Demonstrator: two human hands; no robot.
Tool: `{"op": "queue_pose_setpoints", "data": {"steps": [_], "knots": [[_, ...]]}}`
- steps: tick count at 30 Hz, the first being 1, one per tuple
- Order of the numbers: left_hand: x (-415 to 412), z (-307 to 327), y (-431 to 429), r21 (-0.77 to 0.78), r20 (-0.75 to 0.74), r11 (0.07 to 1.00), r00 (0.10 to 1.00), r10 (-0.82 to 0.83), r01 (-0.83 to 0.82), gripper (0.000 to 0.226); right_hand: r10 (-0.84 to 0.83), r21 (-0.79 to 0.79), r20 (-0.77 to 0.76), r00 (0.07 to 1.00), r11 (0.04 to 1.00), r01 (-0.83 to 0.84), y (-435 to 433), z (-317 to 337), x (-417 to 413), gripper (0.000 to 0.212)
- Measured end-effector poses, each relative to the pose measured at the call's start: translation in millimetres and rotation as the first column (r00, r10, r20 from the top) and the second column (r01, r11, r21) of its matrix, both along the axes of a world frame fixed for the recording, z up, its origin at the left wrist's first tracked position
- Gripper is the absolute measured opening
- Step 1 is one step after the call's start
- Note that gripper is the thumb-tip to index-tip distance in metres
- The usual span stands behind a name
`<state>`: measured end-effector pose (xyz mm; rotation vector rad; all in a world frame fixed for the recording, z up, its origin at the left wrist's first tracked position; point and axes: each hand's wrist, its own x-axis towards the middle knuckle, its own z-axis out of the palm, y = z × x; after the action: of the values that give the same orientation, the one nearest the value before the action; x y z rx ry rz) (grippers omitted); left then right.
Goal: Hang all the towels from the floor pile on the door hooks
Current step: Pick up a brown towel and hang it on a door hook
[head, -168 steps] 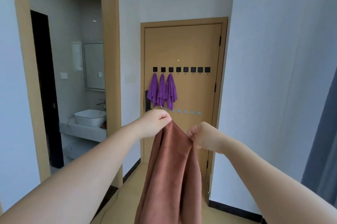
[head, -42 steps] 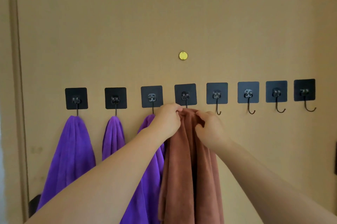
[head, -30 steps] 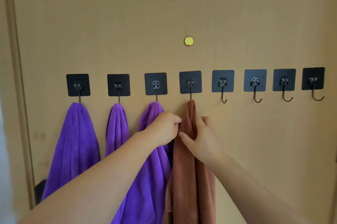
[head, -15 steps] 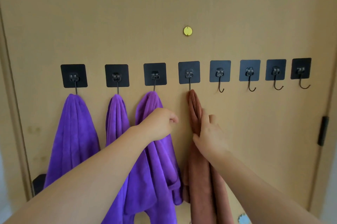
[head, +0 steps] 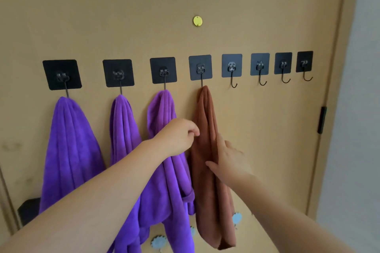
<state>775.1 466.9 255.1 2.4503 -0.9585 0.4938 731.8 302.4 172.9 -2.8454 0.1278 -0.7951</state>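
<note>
Four towels are up on the tan door (head: pixel 144 16), and the brown towel (head: pixel 205 121) is the one getting the attention. It hangs in a long narrow fold from the fourth hook (head: pixel 200 68), which sits at twelve o'clock above both hands. The right hand (head: pixel 230 160) lies flat against the towel's right flank, fingers straight and pointing to eleven o'clock, thumb spread across the cloth, pressing rather than grasping. The left hand (head: pixel 178 137) is curled into a loose fist with nothing in it, and the brown towel is just off its knuckles at three o'clock. I can't tell whether its fingertips brush that edge.

That left fist and forearm cross in front of the third purple towel (head: pixel 162 112), whose lower folds crowd the brown one's left side. Further toward nine o'clock hang the second purple towel (head: pixel 123 129) and the first purple towel (head: pixel 67 149), each on its own hook. Out at three o'clock run four bare hooks (head: pixel 260 65), thin dark wire curls under square black adhesive pads.

All the towels look plush and softly ribbed. A small yellow disc (head: pixel 197 21) sits high at twelve o'clock, a black hinge (head: pixel 321 120) on the door's right edge, pale blue scalloped stickers (head: pixel 158 242) low at six o'clock, and a grey wall (head: pixel 359 108) beyond the frame.
</note>
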Motion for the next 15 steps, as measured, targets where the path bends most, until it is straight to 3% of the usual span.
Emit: {"op": "queue_pose_setpoints", "data": {"steps": [4,15], "knots": [[-7.0,-9.2,-6.4,0.000,0.006,0.998,0.998,-0.068,0.068,0.025,-0.061,-0.031,-0.067,0.996,0.998,0.059,-17.1,-8.3,-25.4,0.059],[-53.0,-10.6,-76.4,-0.007,-0.029,0.982,0.982,-0.187,0.187,0.023,-0.161,-0.030,-0.019,0.987,0.987,0.160,-93.9,-2.3,-98.7,0.049]]}}
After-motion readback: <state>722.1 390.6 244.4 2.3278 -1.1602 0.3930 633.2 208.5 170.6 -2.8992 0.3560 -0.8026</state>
